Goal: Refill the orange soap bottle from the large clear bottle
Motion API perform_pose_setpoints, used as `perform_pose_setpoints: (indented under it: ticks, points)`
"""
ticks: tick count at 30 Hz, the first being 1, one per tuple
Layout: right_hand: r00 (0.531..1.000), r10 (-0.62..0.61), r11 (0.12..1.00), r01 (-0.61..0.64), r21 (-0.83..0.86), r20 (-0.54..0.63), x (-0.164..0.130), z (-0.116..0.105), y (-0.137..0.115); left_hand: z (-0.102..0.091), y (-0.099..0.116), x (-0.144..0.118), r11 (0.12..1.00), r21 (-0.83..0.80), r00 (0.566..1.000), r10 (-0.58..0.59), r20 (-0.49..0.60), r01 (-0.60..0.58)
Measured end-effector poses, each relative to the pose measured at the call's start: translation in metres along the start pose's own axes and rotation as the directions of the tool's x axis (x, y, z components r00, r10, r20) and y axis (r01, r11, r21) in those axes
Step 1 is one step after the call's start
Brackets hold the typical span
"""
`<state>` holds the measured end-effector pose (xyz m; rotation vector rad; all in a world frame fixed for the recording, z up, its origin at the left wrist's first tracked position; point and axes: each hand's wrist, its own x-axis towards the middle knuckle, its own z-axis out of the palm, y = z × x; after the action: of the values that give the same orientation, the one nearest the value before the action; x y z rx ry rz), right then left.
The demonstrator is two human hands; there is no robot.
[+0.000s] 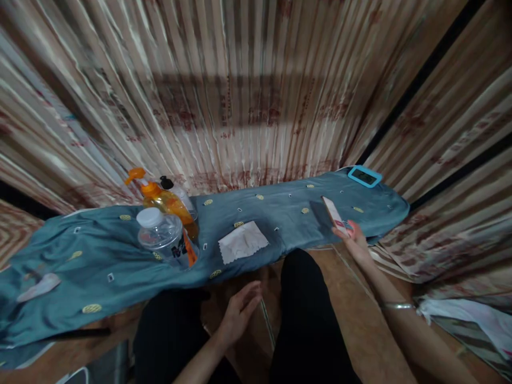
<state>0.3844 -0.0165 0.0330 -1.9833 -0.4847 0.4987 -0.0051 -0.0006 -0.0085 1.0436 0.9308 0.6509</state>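
Note:
My right hand (352,237) grips the near end of a slim, flat white object with pink marks (333,212), which tilts up above the cloth-covered surface and casts a shadow to its left. Whether it is a packet or a small box I cannot make out. Between my knees is my left hand (241,306), its fingers loosely stretched and nothing visible in it. In front of that hand a white tissue with a scalloped edge (243,242) lies flat on the blue-green patterned cloth (280,205).
Left of the tissue stand a clear plastic bottle with a white cap (160,234), an orange pump bottle (164,200) and a clear bottle with a black top (180,192). A blue-framed digital clock (364,176) sits far right. A white crumpled piece (40,287) lies far left. Curtains (248,101) hang behind.

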Motion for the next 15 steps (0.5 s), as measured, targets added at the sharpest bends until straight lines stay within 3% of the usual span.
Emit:
perform_pose_setpoints:
  ticks: [6, 15]
  points:
    - [0.986, 0.045, 0.920, -0.105, -0.378, -0.163, 0.084, -0.014, -0.011, -0.020, -0.030, 0.002, 0.997, 0.026, 0.994, -0.073, -0.083, 0.075]
    - [0.962, -0.023, 0.765, -0.157, -0.624, -0.271, 0.147, -0.016, 0.013, -0.036, -0.069, 0.007, 0.958, 0.271, 0.994, -0.077, -0.083, 0.097]
